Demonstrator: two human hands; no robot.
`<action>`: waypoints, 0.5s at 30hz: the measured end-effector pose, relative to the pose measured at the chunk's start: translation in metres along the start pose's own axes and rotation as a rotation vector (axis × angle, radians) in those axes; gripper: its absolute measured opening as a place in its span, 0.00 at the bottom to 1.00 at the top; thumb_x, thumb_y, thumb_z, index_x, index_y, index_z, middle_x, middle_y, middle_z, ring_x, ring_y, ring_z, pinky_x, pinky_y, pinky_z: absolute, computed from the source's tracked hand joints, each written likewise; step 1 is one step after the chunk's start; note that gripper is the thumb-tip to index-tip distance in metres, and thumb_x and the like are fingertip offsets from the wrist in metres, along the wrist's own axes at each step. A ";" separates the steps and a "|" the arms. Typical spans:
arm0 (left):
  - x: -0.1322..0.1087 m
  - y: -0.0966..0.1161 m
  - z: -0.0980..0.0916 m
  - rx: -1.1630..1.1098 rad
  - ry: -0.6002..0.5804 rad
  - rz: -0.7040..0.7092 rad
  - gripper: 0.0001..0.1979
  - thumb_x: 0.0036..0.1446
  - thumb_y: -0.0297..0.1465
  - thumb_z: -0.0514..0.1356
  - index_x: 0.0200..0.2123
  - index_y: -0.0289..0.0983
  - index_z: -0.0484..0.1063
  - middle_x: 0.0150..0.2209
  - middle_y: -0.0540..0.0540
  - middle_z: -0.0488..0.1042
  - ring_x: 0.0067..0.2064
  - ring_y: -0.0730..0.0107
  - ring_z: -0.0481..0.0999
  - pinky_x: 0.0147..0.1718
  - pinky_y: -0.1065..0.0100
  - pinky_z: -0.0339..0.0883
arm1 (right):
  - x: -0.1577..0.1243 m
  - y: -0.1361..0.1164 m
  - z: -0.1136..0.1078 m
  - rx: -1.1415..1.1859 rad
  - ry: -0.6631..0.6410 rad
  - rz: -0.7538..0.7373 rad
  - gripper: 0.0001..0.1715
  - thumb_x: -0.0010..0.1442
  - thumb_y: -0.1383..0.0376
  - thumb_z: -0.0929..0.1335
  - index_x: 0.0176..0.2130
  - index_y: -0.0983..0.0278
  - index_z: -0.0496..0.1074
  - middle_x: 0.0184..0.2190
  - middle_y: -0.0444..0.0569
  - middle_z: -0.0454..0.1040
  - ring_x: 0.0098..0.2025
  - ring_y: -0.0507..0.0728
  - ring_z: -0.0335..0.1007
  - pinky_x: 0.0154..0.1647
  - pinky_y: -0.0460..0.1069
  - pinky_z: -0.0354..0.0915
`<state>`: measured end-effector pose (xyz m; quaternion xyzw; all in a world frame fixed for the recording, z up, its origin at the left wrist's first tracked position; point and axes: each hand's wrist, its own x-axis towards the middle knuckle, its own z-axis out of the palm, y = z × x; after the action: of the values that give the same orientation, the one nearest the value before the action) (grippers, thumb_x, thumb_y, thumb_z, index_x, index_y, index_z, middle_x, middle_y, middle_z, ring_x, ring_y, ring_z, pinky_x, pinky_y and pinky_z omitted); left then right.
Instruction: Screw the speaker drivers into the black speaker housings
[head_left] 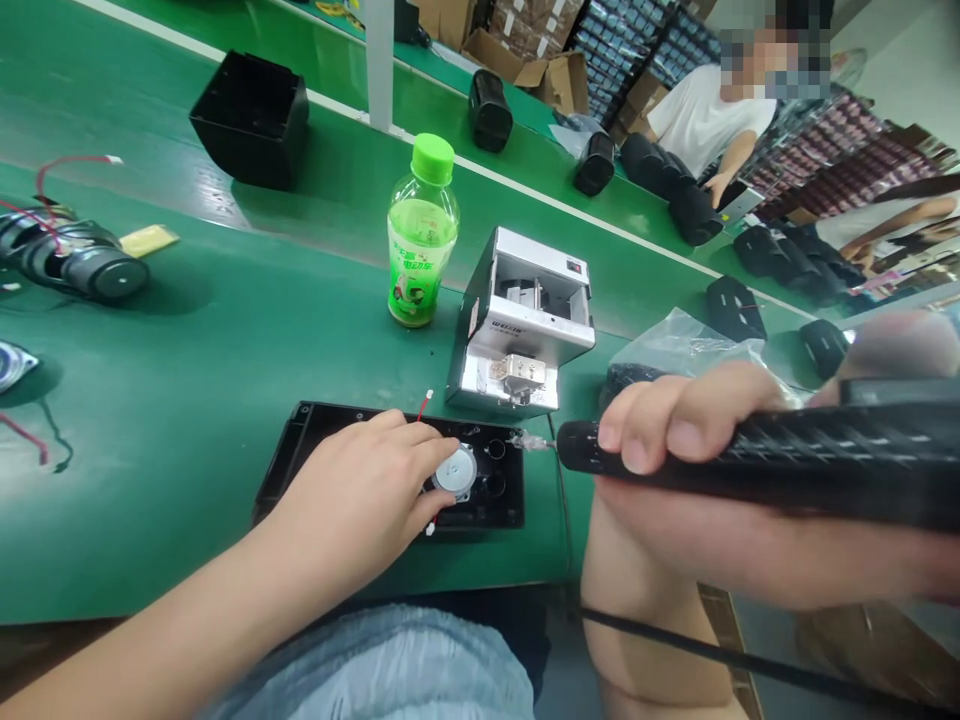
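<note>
The left hand [382, 470] pinches a round speaker driver [456, 472] between thumb and forefinger, apparently steadying it inside the black plastic panel [513, 492] beneath that hand. The right hand [701, 420] wraps around an electric screwdriver [832, 465], seemingly held level to point its tip toward the driver, left of this hand. Beyond both hands stands a screw feeder [517, 335], probably kept within reach.

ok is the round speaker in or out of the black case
In: the speaker lies within the rim of the black case, left fingers at the speaker's edge. Whether it sits fully down, I cannot tell.
</note>
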<state>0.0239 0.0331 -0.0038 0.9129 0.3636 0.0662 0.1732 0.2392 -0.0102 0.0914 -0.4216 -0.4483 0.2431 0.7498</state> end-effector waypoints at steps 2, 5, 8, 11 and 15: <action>0.001 0.001 -0.001 0.002 -0.002 0.004 0.16 0.68 0.36 0.70 0.57 0.43 0.84 0.52 0.45 0.87 0.49 0.51 0.84 0.48 0.49 0.79 | -0.005 -0.003 -0.008 0.007 -0.044 0.028 0.27 0.59 0.34 0.75 0.48 0.46 0.81 0.21 0.35 0.76 0.17 0.56 0.68 0.23 0.53 0.70; 0.001 0.000 -0.001 0.008 0.009 0.018 0.15 0.67 0.37 0.70 0.56 0.42 0.85 0.51 0.45 0.88 0.48 0.51 0.84 0.47 0.50 0.79 | -0.003 -0.001 -0.012 -0.019 -0.053 0.005 0.27 0.60 0.34 0.75 0.49 0.46 0.80 0.20 0.36 0.76 0.18 0.57 0.69 0.23 0.54 0.71; 0.000 -0.002 0.002 0.017 0.033 0.021 0.15 0.68 0.38 0.70 0.56 0.42 0.85 0.52 0.45 0.88 0.49 0.50 0.84 0.48 0.49 0.79 | 0.011 0.010 0.000 -0.030 0.062 -0.113 0.31 0.67 0.32 0.67 0.48 0.51 0.79 0.22 0.37 0.74 0.18 0.55 0.67 0.20 0.53 0.70; -0.001 -0.004 0.005 0.011 0.043 0.016 0.16 0.68 0.39 0.70 0.56 0.43 0.85 0.53 0.45 0.87 0.50 0.50 0.84 0.51 0.48 0.79 | 0.031 0.032 0.019 -0.006 0.103 -0.261 0.35 0.74 0.35 0.58 0.44 0.57 0.78 0.20 0.39 0.68 0.16 0.54 0.65 0.13 0.51 0.63; -0.001 -0.004 0.006 -0.015 0.030 -0.005 0.16 0.68 0.40 0.70 0.57 0.44 0.84 0.52 0.47 0.87 0.51 0.50 0.84 0.50 0.47 0.80 | 0.046 0.063 0.031 0.046 -0.004 -0.339 0.35 0.75 0.39 0.58 0.42 0.59 0.80 0.18 0.41 0.65 0.11 0.52 0.59 0.09 0.50 0.50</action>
<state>0.0220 0.0336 -0.0112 0.9096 0.3679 0.0821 0.1748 0.2351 0.0698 0.0663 -0.3221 -0.5087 0.1242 0.7887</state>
